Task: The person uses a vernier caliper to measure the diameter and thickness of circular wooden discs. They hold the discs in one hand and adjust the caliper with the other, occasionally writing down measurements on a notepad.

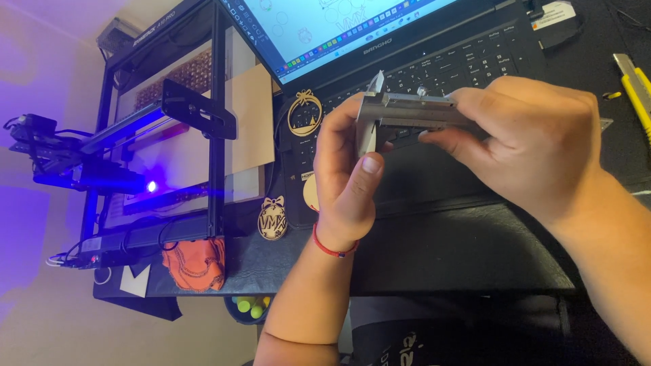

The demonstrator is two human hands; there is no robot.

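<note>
My right hand point(542, 139) grips a metal vernier caliper point(407, 112) by its beam, above the laptop keyboard point(468, 64). My left hand point(349, 173), with a red string on the wrist, pinches a thin light disc point(368, 139) held edge-on between the caliper's jaws. Both hands hover over the black laptop's palm rest.
A laser engraver point(169, 129) with a black frame and a glowing blue-violet spot point(151, 186) stands at left over a wooden sheet. Two cut wooden ornaments point(305, 114) point(272, 219) lie beside the laptop. An orange cloth point(196, 263) and a yellow utility knife point(636, 85) are nearby.
</note>
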